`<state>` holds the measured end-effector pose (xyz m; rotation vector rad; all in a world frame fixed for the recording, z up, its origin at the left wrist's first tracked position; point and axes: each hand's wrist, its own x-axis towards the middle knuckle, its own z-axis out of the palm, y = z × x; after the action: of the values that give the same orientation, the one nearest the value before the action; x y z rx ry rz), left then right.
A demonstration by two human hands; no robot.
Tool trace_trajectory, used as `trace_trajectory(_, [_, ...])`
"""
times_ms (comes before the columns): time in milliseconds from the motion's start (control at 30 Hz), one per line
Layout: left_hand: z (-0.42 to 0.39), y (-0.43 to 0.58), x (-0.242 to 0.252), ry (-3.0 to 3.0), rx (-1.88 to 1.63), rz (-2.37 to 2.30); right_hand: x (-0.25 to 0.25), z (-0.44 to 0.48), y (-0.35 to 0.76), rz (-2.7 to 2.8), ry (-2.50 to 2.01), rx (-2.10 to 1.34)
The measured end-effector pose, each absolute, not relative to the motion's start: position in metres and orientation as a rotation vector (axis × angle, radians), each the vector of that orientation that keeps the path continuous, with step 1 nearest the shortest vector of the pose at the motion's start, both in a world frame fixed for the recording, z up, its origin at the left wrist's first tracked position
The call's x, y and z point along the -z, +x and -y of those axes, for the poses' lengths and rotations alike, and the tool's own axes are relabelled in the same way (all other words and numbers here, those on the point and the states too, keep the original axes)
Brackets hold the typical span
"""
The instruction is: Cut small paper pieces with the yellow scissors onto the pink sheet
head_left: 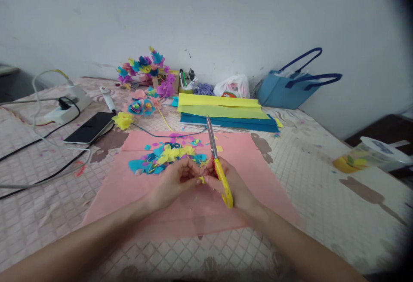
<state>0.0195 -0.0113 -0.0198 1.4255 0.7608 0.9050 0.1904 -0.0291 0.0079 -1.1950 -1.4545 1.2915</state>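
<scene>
Over a pink paper sheet [155, 213], my two hands meet at the fingertips. My right hand [230, 181] keeps hold of yellow-handled scissors [213, 146], whose blades point up and away and look closed. My left hand [179, 179] pinches a small yellow paper piece [201, 179], partly hidden by the fingers. The right thumb and fingertips also come up to that piece; whether they grip it I cannot tell. Just beyond the left hand lies a pile of blue, purple and yellow paper cutouts [155, 161], with yellow petal shapes [174, 153] on top.
Yellow paper [219, 109] and dark blue paper [232, 122] are stacked behind. Left are a phone [90, 128], a power strip [69, 103] with cables, and a yellow paper flower [123, 120]. Finished flowers [145, 65], a blue bag [287, 88] and a plastic cup [368, 155] stand farther out.
</scene>
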Motion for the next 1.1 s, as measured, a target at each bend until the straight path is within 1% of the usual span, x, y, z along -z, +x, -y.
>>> trace_trajectory(333, [0.011, 0.019, 0.015, 1.41, -0.912, -0.76, -0.009, 0.03, 0.192, 1.415, -1.174, -1.361])
trace_trajectory(633, [0.011, 0.021, 0.022, 1.421, -0.908, -0.736, -0.001, 0.028, 0.191, 1.42, -1.164, -1.329])
trace_trajectory(933, [0.015, 0.021, 0.013, 1.51, -0.879, -0.826, -0.002, 0.027, 0.191, 1.407, -1.188, -1.291])
trace_trajectory(1100, [0.018, 0.021, 0.008, 1.574, -0.903, -0.797, -0.001, 0.027, 0.19, 1.382, -1.229, -1.299])
